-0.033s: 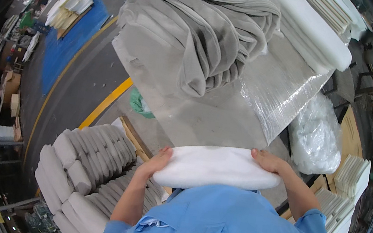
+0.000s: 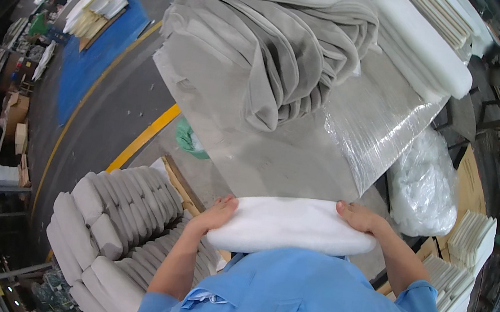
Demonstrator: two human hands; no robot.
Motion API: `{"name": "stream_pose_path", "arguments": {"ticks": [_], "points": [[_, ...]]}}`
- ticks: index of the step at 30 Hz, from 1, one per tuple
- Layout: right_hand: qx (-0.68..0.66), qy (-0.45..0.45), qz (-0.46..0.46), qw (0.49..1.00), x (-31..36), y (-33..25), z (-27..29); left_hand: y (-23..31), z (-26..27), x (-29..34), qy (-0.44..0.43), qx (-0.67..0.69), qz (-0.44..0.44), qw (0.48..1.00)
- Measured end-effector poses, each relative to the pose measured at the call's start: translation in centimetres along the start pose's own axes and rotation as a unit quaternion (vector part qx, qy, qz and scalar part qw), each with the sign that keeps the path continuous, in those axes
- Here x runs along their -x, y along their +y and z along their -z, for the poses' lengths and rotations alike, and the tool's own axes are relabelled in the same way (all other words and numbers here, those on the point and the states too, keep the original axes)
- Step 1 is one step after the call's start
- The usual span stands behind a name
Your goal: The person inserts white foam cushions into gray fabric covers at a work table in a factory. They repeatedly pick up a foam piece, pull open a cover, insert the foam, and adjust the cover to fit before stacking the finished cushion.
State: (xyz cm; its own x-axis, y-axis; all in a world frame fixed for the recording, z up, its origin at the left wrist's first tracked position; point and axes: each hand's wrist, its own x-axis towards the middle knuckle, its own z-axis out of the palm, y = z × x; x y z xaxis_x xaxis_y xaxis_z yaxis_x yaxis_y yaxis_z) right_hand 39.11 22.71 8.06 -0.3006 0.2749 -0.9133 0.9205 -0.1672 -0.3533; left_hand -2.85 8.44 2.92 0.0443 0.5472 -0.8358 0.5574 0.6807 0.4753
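A thick white sheet of fluffy wadding (image 2: 291, 225) spans the space in front of my body, its lower edge against my blue shirt. At its left end, my left hand (image 2: 218, 213) grips the upper corner, the thumb side on top. My right hand (image 2: 360, 217) holds the opposite end, fingers lying over the top edge and partly hidden. Just beyond the wadding lies the near edge of a grey-topped table (image 2: 286, 167). On that table, a heap of grey fabric covers (image 2: 275, 53) rests in loose folds.
Rolled white wadding (image 2: 426, 46) lies at the table's far right, near clear plastic film (image 2: 377, 134). A bulging plastic bag (image 2: 424, 183) stands right of the table. Rows of grey cushions (image 2: 124, 215) fill the lower left; white pads (image 2: 471, 239) are stacked at right. A green bag (image 2: 188, 138) sits left.
My left hand has shifted slightly right and up along the wadding's corner. The right hand stays on its end, and the view has moved a little.
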Motion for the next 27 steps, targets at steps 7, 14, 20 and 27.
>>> {"name": "stream_pose_path", "arguments": {"ticks": [7, 14, 20, 27], "points": [[-0.262, 0.063, 0.099, 0.958, -0.6, 6.6, 0.7, 2.7, 4.6, 1.9, -0.005, 0.108, -0.075, 0.991], [-0.436, 0.071, 0.113, 0.89, 4.1, 7.9, -3.1, 6.0, 0.4, 11.1, 0.094, -0.393, -0.255, 0.879], [-0.452, 0.061, 0.111, 0.883, 3.7, 7.1, -1.9, 7.9, -0.1, 9.9, 0.155, -0.264, -0.279, 0.91], [0.021, 0.203, 0.122, 0.971, 4.1, 5.4, 3.1, 6.6, 0.6, 7.5, 0.171, -0.272, -0.297, 0.899]]}}
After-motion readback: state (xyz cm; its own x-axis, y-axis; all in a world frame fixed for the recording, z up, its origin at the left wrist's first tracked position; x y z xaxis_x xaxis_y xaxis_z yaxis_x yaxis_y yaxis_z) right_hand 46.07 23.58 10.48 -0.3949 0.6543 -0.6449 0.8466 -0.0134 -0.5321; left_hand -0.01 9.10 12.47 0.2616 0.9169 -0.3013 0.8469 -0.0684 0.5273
